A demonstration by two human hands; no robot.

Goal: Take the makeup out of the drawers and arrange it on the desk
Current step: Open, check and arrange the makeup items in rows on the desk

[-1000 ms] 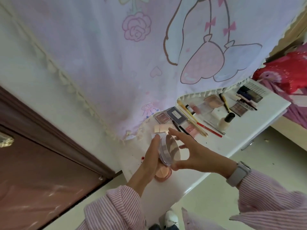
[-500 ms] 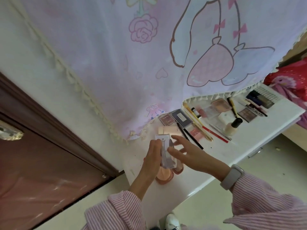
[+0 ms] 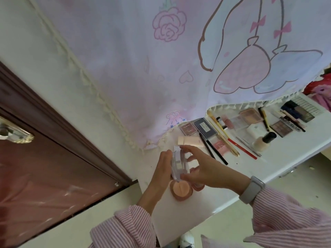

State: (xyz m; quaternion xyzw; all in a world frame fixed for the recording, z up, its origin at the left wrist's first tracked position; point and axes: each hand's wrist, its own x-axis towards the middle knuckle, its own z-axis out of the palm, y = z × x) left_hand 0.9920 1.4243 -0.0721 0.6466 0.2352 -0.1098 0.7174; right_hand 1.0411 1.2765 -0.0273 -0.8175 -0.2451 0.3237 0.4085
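Holding a clear compact upright just above the peach puff, left hand and right hand both pinching it; next it probably needs laying flat on the table.

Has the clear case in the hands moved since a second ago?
Yes. The clear case, held in both hands, has turned from face-on to edge-on, but it stays above the peach puff on the desk.
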